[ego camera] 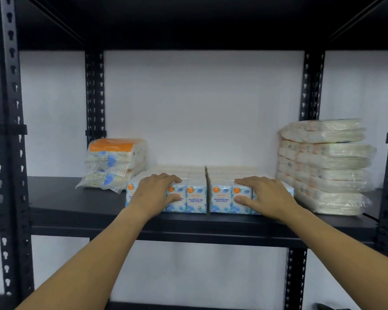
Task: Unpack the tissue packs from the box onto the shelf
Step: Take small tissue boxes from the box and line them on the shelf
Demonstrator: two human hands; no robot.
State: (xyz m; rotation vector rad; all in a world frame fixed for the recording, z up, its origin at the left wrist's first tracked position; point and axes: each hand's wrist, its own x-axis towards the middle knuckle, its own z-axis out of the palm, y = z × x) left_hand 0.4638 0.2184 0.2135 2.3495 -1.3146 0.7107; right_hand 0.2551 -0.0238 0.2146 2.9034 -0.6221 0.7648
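Both hands — left hand (154, 193), right hand (267, 195) — are gripping tissue packs (196, 199) on the shelf (76, 198), fingers (166, 179) curling over them.

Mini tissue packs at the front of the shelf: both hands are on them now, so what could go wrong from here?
1. The two mini tissue blocks sit near the shelf's front edge; a pull by the left hand or right hand may drop them.
2. Pushed sideways, they could hit the white stack, which looks uneven.
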